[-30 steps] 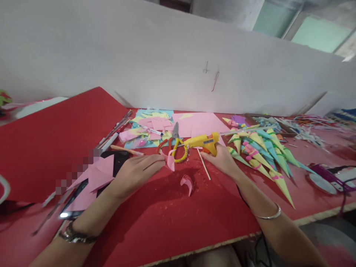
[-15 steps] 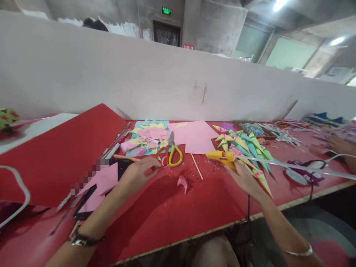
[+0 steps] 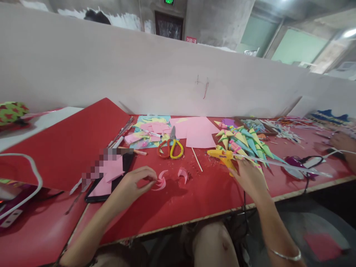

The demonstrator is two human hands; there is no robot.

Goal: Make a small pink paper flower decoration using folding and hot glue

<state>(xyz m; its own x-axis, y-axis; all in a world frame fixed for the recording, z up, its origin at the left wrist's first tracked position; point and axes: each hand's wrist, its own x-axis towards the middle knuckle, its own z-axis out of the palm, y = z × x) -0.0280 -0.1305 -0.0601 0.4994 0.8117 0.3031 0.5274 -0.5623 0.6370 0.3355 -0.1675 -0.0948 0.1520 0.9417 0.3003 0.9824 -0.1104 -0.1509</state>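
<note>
My left hand (image 3: 139, 181) is closed in a pinch on a curled pink paper piece (image 3: 160, 181), just above the red tabletop. To its right a similar pink paper curl (image 3: 183, 175) rests on the table. My right hand (image 3: 247, 173) is wrapped round the handle of a yellow glue gun (image 3: 222, 155), its nozzle pointing left. A long clear glue stick (image 3: 286, 165) sticks out of the gun's back end. Scissors (image 3: 171, 144) with one red and one yellow handle lie beyond my left hand. A thin stick (image 3: 197, 159) lies between the scissors and the gun.
Paper cones (image 3: 244, 142) in yellow, green and blue are heaped behind the glue gun. Pink sheets (image 3: 200, 133) and paper scraps (image 3: 151, 129) lie along the white partition. A black tray (image 3: 128, 162) with pink paper is at left. A co-worker's hand (image 3: 340, 141) shows at far right.
My left hand has come away from beside the scissors, nearer to me, carrying the pink curl. The glue gun stays in my right hand. The camera view has shifted slightly.
</note>
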